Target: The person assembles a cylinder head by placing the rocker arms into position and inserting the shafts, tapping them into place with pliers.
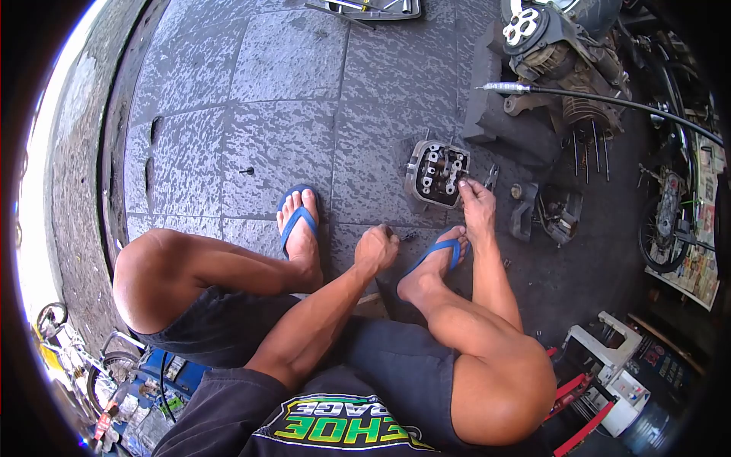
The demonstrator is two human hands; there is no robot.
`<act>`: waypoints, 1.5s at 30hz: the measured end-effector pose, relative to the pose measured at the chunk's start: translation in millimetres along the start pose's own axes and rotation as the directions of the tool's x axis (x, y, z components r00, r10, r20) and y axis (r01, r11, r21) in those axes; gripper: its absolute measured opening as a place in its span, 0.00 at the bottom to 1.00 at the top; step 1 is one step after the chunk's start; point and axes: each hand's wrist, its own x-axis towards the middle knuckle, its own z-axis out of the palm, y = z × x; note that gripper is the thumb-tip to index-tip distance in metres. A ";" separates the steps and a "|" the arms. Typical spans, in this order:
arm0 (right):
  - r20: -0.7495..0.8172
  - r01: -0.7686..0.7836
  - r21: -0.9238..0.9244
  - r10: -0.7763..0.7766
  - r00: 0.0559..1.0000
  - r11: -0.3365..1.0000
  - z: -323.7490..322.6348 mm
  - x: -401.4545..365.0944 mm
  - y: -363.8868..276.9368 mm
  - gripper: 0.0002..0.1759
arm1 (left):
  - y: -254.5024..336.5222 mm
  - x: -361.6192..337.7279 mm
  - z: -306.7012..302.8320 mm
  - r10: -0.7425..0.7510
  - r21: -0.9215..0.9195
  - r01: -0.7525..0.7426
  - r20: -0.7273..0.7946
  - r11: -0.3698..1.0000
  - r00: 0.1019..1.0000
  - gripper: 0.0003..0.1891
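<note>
A metal engine cylinder head point(439, 174) lies on the dark tiled floor, its open side with the valve gear facing up. My right hand point(477, 207) is at its right edge, thumb and fingers pinched together over the inner parts. What sits between those fingertips is hidden. Between my feet, my left hand point(376, 250) is closed, with a small dark piece point(388, 230) showing at the thumb. Just right of that hand, a dark metal part point(410, 237) lies near my right sandal point(444, 250).
An engine block point(548, 49) rests on a dark stand point(499, 122) at upper right, an air-gun-like nozzle point(506, 87) beside it. Loose metal parts point(558, 213) lie right of my hand. A bolt point(247, 170) stands on the tiles; a tool tray point(373, 9) is at the top.
</note>
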 end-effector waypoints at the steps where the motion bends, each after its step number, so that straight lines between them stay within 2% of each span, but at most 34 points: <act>1: 0.008 0.003 0.015 -0.003 1.000 1.000 0.5 0.1 -0.5 0.14 | -0.1 0.6 0.7 -0.006 0.000 0.006 0.004 1.000 1.000 0.16; 2: 0.011 0.000 0.014 0.000 1.000 1.000 0.6 -0.6 -1.0 0.14 | -0.6 0.7 1.5 -0.013 0.000 0.013 0.007 1.000 1.000 0.16; 4: -0.115 0.051 -0.053 -0.056 0.992 0.997 0.7 -2.4 -4.1 0.13 | -1.2 1.2 4.3 -0.003 -0.005 0.003 0.006 1.000 1.000 0.16; 7: -0.156 0.130 -0.078 -0.141 0.978 0.988 -2.8 -4.3 -11.7 0.11 | 0.1 2.5 10.2 0.000 -0.035 0.001 0.011 0.999 1.000 0.16; 9: -0.149 0.078 -0.102 -0.093 0.984 0.992 -5.6 -5.1 -20.7 0.10 | 1.8 0.9 13.6 -0.002 -0.063 0.004 0.027 0.998 1.000 0.16; 11: -0.137 0.195 -0.094 -0.207 0.969 0.976 -4.9 -2.2 -25.5 0.10 | 3.6 -0.6 15.3 0.049 -0.070 -0.051 -0.035 0.996 0.998 0.15; 16: -0.049 0.234 -0.184 -0.247 0.968 0.955 7.7 -0.2 -36.5 0.19 | 4.3 0.1 11.2 0.030 -0.113 -0.035 -0.046 0.993 0.998 0.15; 18: -0.079 0.165 -0.247 -0.190 0.979 0.955 13.0 -1.0 -38.4 0.29 | 5.2 0.8 9.8 0.024 -0.127 -0.031 -0.055 0.991 0.998 0.15; 19: -0.076 0.166 -0.250 -0.191 0.979 0.954 13.7 0.4 -36.0 0.29 | 5.9 0.7 9.0 0.009 -0.121 -0.012 -0.020 0.993 1.000 0.16; 21: -0.065 0.127 -0.522 -0.187 0.980 0.844 12.8 5.7 -23.7 0.35 | 7.6 0.8 7.4 -0.001 -0.113 0.003 0.016 0.994 1.000 0.16; 22: -0.078 0.120 -0.519 -0.187 0.979 0.846 15.4 7.0 -24.7 0.37 | 7.7 0.8 7.4 -0.003 -0.117 0.006 0.030 0.993 1.000 0.16; 25: -0.031 0.176 -0.611 -0.245 0.969 0.772 16.7 7.5 -31.9 0.38 | 7.3 -0.2 8.2 -0.002 -0.113 0.007 0.038 0.994 0.999 0.16; 26: -0.011 0.154 -0.613 -0.203 0.979 0.775 16.4 7.4 -33.6 0.34 | 7.3 -0.2 8.3 -0.003 -0.111 0.006 0.030 0.994 1.000 0.16; 27: -0.017 0.152 -0.611 -0.204 0.979 0.777 17.3 5.2 -35.4 0.34 | 6.8 -0.5 8.3 0.001 -0.107 0.002 0.031 0.994 1.000 0.16; 29: -0.005 0.097 -0.289 -0.103 0.995 0.952 19.1 2.6 -37.2 0.28 | 8.5 -2.1 3.9 -0.029 -0.117 0.032 0.026 0.993 0.999 0.16; 30: -0.015 0.115 -0.265 -0.123 0.992 0.957 15.8 6.6 -28.4 0.21 | 7.2 -1.4 3.7 -0.026 -0.112 0.029 0.026 0.993 0.999 0.16; 31: -0.022 0.114 -0.260 -0.124 0.992 0.959 14.4 5.5 -28.1 0.21 | 6.3 -0.1 3.5 -0.015 -0.104 0.016 0.012 0.994 1.000 0.16; 33: -0.050 0.109 -0.098 -0.114 0.992 0.989 11.0 1.1 -25.0 0.18 | 4.6 1.4 3.6 0.009 -0.080 -0.008 0.006 0.997 1.000 0.16; 39: -0.163 0.056 0.016 -0.053 0.985 0.998 -2.7 -5.2 -18.1 0.14 | -6.1 7.6 5.7 0.032 -0.048 -0.034 -0.037 0.998 0.999 0.17; 42: -0.221 0.011 0.174 0.028 0.975 0.985 -12.9 -14.3 -6.9 0.12 | -11.7 10.8 4.9 0.040 -0.021 -0.042 -0.084 0.999 0.996 0.17; 45: -0.305 0.017 0.249 0.062 0.950 0.968 -17.0 -33.0 17.0 0.11 | -14.6 13.0 2.9 0.054 -0.002 -0.055 -0.135 0.998 0.989 0.17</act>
